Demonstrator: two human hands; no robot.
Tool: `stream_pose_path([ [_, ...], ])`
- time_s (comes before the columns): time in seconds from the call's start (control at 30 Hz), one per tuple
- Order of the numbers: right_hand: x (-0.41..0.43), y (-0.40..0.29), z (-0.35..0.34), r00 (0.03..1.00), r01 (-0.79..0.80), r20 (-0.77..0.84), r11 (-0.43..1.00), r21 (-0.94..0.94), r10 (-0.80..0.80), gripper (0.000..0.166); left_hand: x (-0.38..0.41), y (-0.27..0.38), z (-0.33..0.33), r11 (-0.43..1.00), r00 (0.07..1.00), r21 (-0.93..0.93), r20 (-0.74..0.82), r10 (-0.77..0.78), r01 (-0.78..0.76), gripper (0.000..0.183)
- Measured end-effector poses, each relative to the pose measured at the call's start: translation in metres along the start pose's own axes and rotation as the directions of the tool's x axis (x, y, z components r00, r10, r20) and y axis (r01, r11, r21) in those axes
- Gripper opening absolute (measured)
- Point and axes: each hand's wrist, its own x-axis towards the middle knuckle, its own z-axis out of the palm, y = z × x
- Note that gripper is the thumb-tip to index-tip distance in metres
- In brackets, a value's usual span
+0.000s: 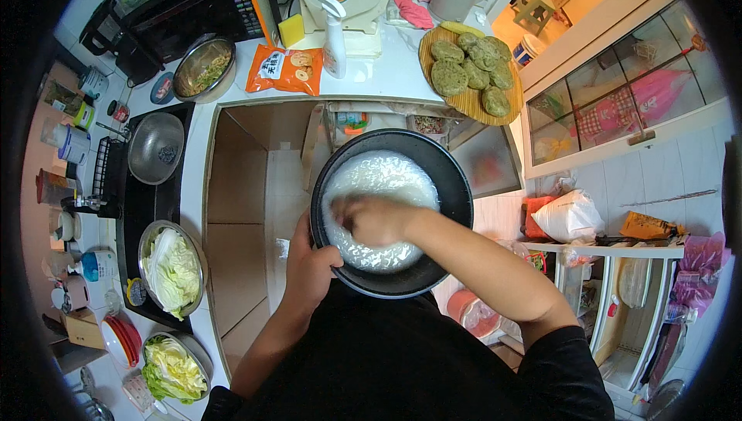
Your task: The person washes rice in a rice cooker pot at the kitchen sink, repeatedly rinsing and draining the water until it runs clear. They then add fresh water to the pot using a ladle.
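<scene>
A round black pot (pixel 457 189) is held up in front of my body, with milky, glistening white contents (pixel 388 174) inside. My left hand (pixel 313 267) grips the pot's near-left rim, its thumb over the edge. My right hand (pixel 377 221) reaches into the pot from the right, at the surface of the white contents. Motion blurs its fingers, so I cannot tell whether they hold anything. Whether the contents are wet grains or only cloudy liquid is also unclear.
Ahead, the counter holds an orange snack bag (pixel 285 70), a white spray bottle (pixel 334 44) and a woven tray (pixel 432 76) of green flat cakes. To the left stand a metal colander (pixel 155 148) and bowls of cabbage (pixel 171 273) and lettuce (pixel 174 369). A shelf unit (pixel 614 251) is at right.
</scene>
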Motion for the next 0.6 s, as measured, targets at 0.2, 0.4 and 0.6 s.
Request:
stream_pose_path([
  [0.2,-0.011,0.007,-0.036,0.919,-0.382,0.102,0.924,0.005,0.38,0.048,-0.004,-0.002,-0.006,0.999,0.997,-0.022,-0.067,-0.028,0.026,0.06],
  [0.4,-0.015,0.002,-0.015,0.982,-0.059,0.184,0.993,0.104,0.039,0.045,0.001,0.0,-0.007,0.999,0.998,-0.022,-0.051,-0.028,0.026,0.06],
  [0.6,0.017,0.013,-0.001,0.936,-0.227,-0.142,0.861,0.454,0.322,0.058,0.001,0.003,-0.005,0.999,0.997,-0.016,-0.066,-0.03,0.029,0.061],
])
